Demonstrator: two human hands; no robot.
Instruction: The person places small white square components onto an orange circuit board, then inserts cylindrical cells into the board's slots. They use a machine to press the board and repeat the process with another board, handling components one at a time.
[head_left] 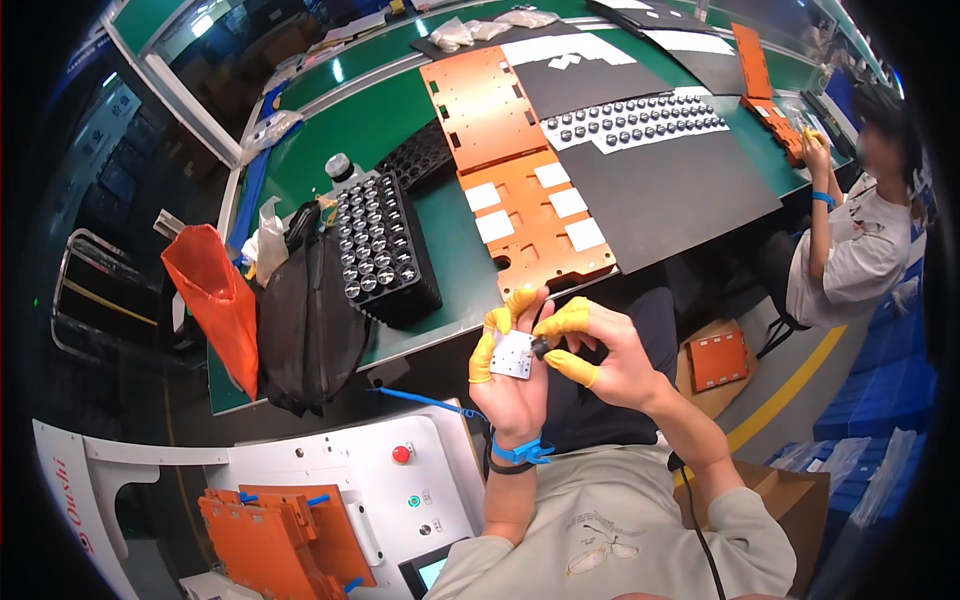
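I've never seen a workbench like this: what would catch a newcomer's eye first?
Probably the orange fixture on the green bench, upper centre, with white squares on its nearer half. Then the yellow finger covers below it: the left hand holds a white plate, the right hand a black part at the plate's edge.

The white plate (512,355) looks smooth and the little black part (541,347) matt, the yellow finger covers (480,362) look like wrinkled rubber, the orange fixture (482,105) like smooth plastic, the green desk (440,235) glossy, and the black bag (308,320) like dull, creased cloth.
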